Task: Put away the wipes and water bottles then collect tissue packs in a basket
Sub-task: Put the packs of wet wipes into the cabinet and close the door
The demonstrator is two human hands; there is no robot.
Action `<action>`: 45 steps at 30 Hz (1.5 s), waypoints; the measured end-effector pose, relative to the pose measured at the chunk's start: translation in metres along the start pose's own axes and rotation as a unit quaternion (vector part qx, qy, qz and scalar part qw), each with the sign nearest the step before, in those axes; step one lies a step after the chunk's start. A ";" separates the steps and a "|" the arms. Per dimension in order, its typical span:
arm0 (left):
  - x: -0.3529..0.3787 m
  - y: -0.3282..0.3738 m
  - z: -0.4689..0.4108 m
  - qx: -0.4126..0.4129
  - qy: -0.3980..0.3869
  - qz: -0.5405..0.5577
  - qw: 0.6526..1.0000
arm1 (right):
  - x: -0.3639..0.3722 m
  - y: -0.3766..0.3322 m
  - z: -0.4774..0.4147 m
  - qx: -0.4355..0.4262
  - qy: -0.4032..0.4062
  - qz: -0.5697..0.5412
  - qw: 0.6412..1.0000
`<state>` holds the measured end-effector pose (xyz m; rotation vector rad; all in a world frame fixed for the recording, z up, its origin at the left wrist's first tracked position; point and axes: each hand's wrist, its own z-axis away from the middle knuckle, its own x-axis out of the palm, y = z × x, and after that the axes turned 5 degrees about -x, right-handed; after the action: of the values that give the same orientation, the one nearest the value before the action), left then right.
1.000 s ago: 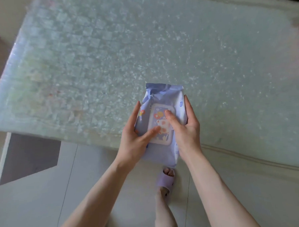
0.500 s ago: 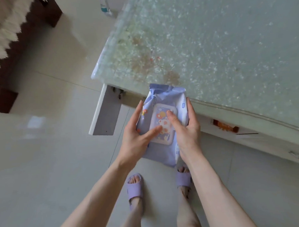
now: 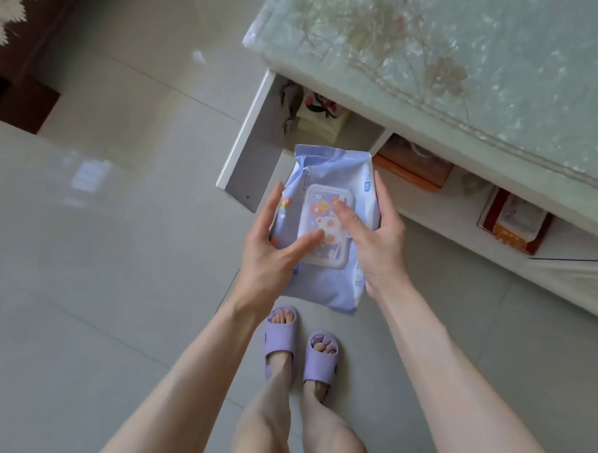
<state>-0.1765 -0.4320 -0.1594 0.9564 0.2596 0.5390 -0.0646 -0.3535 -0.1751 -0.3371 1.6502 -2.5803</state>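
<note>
Both hands grasp the wipes pack point(image 3: 327, 191) at mid-frame: left hand point(image 3: 268, 255) on its left edge, right hand point(image 3: 377, 243) cupping its right edge, thumbs across the lid. The pack's long axis points up-frame at the shelf point(image 3: 249, 149) under the table point(image 3: 454, 48), with the right hand nearer it. The closest compartment seems to hold soft packs point(image 3: 320, 119), and the next one holds an orange box point(image 3: 411, 173).

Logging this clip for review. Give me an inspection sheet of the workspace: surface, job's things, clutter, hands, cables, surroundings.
Surface: table with patterned glossy top; open shelf beneath it.
Job's things: pack of wipes held over the floor, in front of the shelf; no bottles or basket seen.
Clutter: orange box, a second box and soft packs on the shelf.
Hands: left hand and right hand both grip the pack, thumbs on its lid.
Cables: nothing seen.
Surroundings: tiled floor, purple slippers, dark furniture at far left.
</note>
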 end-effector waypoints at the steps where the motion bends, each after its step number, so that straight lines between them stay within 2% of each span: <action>1: -0.001 -0.010 -0.001 -0.001 0.008 0.001 1.000 | -0.002 0.009 -0.001 0.001 -0.004 0.002 1.000; 8: 0.005 -0.059 -0.026 0.004 0.016 0.013 1.000 | -0.021 0.056 -0.024 -0.003 -0.020 0.017 1.000; 13: 0.003 -0.087 -0.077 0.016 0.019 0.014 1.000 | -0.015 0.091 -0.066 -0.005 -0.033 0.009 0.999; 18: 0.007 -0.114 -0.151 0.049 0.029 0.011 0.998 | -0.004 0.129 -0.128 -0.049 -0.022 0.006 0.999; 28: 0.020 -0.150 -0.244 0.134 -0.014 0.015 0.991 | -0.013 0.175 -0.208 -0.132 -0.038 0.002 0.991; 35: 0.025 -0.154 -0.267 0.202 -0.014 0.029 0.979 | -0.011 0.173 -0.233 -0.186 -0.041 -0.022 0.981; 45: 0.025 -0.161 -0.277 0.272 -0.025 -0.026 0.962 | 0.010 0.142 -0.269 -0.213 -0.003 -0.030 0.977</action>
<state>-0.2255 -0.2972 -0.4475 1.4912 0.3966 0.3985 -0.1415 -0.1760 -0.4098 -0.4183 2.2157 -2.2370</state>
